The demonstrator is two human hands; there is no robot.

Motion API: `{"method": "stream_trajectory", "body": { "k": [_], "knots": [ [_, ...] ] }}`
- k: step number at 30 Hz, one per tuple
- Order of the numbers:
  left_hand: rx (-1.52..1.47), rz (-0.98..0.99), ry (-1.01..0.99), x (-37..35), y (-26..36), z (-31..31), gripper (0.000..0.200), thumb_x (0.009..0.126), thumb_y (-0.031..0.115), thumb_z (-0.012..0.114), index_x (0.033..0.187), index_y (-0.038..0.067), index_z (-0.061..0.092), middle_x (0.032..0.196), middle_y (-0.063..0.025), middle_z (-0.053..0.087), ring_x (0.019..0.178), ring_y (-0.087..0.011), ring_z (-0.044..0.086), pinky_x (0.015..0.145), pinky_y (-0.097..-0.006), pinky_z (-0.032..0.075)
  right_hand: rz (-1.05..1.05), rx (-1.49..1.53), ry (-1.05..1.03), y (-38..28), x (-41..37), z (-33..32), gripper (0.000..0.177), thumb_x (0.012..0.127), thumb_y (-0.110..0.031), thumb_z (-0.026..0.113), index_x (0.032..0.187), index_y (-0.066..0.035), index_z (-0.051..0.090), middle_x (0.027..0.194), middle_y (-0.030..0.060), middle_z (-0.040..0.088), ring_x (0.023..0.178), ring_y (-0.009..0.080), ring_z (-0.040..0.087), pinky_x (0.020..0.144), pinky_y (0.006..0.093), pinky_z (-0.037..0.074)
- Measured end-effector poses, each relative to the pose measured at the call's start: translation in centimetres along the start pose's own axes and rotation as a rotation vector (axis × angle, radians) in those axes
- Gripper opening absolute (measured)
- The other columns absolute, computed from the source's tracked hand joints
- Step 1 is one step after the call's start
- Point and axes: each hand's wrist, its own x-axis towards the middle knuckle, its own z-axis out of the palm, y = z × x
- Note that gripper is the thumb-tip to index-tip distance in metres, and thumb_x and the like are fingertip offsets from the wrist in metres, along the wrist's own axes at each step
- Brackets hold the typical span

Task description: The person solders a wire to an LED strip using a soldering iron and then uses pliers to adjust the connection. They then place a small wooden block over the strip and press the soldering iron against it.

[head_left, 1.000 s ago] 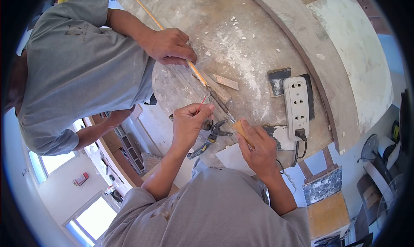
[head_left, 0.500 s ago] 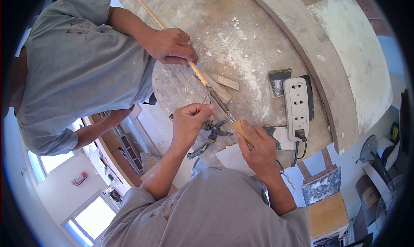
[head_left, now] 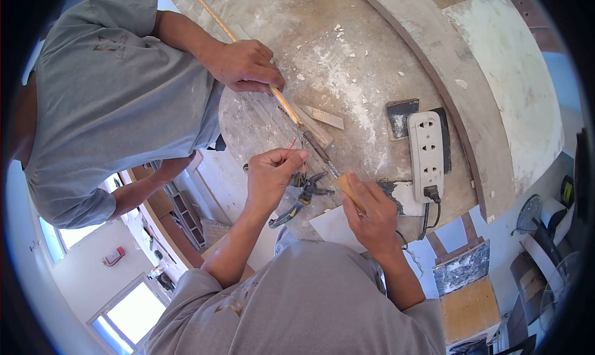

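Observation:
My right hand (head_left: 372, 215) is closed round the wooden handle (head_left: 349, 190) of a metal-shafted tool, whose dark tip (head_left: 316, 145) reaches the near end of a long yellow strip (head_left: 284, 107). Between the thumb and fingers of my left hand (head_left: 273, 172) is a thin red wire (head_left: 289, 149). A co-worker's hand (head_left: 248, 66) presses on the strip from above. Pliers (head_left: 300, 203) with dark jaws lie just below my left hand. Small wood pieces (head_left: 323, 117) rest beside the strip.
On the dusty table (head_left: 334, 20) a white power strip (head_left: 425, 150) with a black plug stands right of my hands. A curved board (head_left: 455, 76) runs along the right side. A co-worker (head_left: 124, 101) stands at the left. White crumbs dot the tabletop.
The tool in my right hand has shifted very slightly at its tip. The co-worker's body has moved a little; the hand on the strip stays in place.

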Motion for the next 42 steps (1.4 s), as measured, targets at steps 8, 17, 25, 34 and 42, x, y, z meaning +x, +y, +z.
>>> {"method": "stream_trajectory", "body": {
  "k": [8, 17, 25, 34, 42],
  "knots": [
    [0.007, -0.006, 0.005, 0.05, -0.01, -0.07, 0.020, 0.091, 0.018, 0.079, 0.086, -0.001, 0.075, 0.069, -0.0027, 0.068, 0.046, -0.0022, 0.037, 0.044, -0.0221, 0.025, 0.001, 0.050, -0.040, 0.01, -0.03, 0.07, 0.051, 0.083, 0.001, 0.076, 0.133, 0.000, 0.064, 0.086, 0.0152, 0.065, 0.067, 0.0273, 0.063, 0.060, 0.0358, 0.051],
    [0.002, -0.011, 0.005, 0.00, 0.12, -0.04, 0.020, 0.091, 0.018, 0.079, 0.085, -0.001, 0.075, 0.069, -0.0025, 0.067, 0.047, -0.0022, 0.038, 0.044, -0.0220, 0.025, 0.025, 0.058, -0.057, -0.23, -0.21, 0.38, 0.052, 0.085, -0.001, 0.076, 0.135, 0.001, 0.062, 0.085, 0.0160, 0.064, 0.066, 0.0280, 0.063, 0.059, 0.0364, 0.051],
    [0.028, -0.029, -0.029, -0.15, 0.24, -0.34, 0.023, 0.093, 0.024, 0.078, 0.090, 0.001, 0.078, 0.068, 0.0046, 0.064, 0.055, -0.0004, 0.040, 0.049, -0.0206, 0.030, 0.026, 0.026, -0.032, -0.16, -0.36, 0.65, 0.048, 0.085, -0.007, 0.077, 0.131, -0.002, 0.065, 0.084, 0.0103, 0.065, 0.063, 0.0258, 0.064, 0.057, 0.0367, 0.052],
    [0.038, -0.018, -0.022, 0.11, 0.18, -0.33, 0.022, 0.092, 0.023, 0.078, 0.091, 0.001, 0.078, 0.068, 0.0031, 0.066, 0.054, -0.0011, 0.042, 0.049, -0.0206, 0.032, 0.023, 0.050, -0.046, -0.29, -0.38, 0.59, 0.051, 0.086, -0.002, 0.077, 0.135, 0.002, 0.062, 0.085, 0.0155, 0.065, 0.067, 0.0271, 0.063, 0.059, 0.0352, 0.050],
    [0.061, -0.023, -0.045, 0.12, 0.47, -0.39, 0.024, 0.091, 0.024, 0.079, 0.088, 0.001, 0.078, 0.068, 0.0035, 0.065, 0.054, -0.0019, 0.043, 0.049, -0.0215, 0.033, 0.021, 0.055, 0.001, -0.54, -0.12, 0.18, 0.050, 0.085, -0.004, 0.077, 0.133, 0.000, 0.064, 0.087, 0.0129, 0.066, 0.067, 0.0265, 0.064, 0.060, 0.0355, 0.052]
  ]
}}
